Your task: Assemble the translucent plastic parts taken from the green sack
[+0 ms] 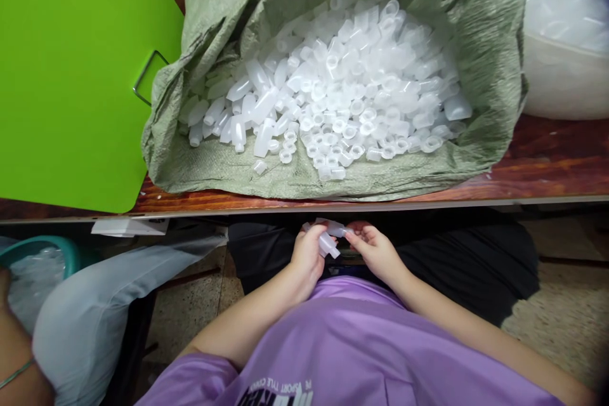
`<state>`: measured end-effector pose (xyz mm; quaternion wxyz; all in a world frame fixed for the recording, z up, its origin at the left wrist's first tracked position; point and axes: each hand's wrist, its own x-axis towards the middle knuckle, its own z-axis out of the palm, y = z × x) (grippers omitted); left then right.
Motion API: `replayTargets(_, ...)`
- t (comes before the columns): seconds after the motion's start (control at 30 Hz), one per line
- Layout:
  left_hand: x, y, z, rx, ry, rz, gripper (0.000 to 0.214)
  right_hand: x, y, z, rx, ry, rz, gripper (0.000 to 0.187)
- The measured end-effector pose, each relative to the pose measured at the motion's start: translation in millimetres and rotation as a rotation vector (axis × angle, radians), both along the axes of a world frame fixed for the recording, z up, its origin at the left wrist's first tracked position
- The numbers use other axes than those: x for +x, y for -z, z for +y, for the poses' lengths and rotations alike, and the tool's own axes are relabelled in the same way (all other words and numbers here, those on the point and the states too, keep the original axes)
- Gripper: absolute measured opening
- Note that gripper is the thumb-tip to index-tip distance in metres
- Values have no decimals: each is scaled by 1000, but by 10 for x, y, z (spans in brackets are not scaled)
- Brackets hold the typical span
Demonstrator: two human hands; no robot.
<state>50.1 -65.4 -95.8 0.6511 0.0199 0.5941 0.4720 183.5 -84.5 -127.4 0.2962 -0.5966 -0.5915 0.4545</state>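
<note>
My left hand (pixel 308 248) is closed around small translucent plastic bottles (pixel 327 245), with at least two showing between its fingers, one with its narrow neck pointing down. From the right, the thumb and fingers of my right hand (pixel 375 250) pinch the narrow end of another small plastic bottle (pixel 337 228), whose other end lies in my left hand. Both hands are close together over my lap, just below the table edge. On the table, an open green woven sack (pixel 333 188) holds a heap of similar whitish plastic pieces (pixel 361 89), some long with necks, others short and ring-like.
A bright green panel with a metal handle (pixel 71 76) stands left of the sack on the reddish wooden table (pixel 547 158). At the right is a white container (pixel 561 76) filled with clear pieces. Lower left, another person's leg (pixel 90 311) and a teal basin (pixel 71 257) show.
</note>
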Motion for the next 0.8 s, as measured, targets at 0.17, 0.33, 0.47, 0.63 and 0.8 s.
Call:
replayTargets(0.17, 26, 8, 74, -13, 3, -56, 18, 208, -142, 93, 21, 55, -171, 39)
replayTargets(0.33, -36, 38, 107, 0, -74, -108, 23, 474, -768, 148, 277, -265, -304, 20)
replayTargets(0.47, -29, -15, 63, -34, -6, -139, 24, 570, -1252, 439, 759, -10, -477, 14)
replayTargets(0.63, -25, -109, 21, 32, 35, -76, 35, 561, -1394, 980, 634, 21, -873, 31)
replayTargets(0.8, -98, -152, 5, 134, 116, -109, 37, 535, -1287, 1052, 634, 90, -904, 31)
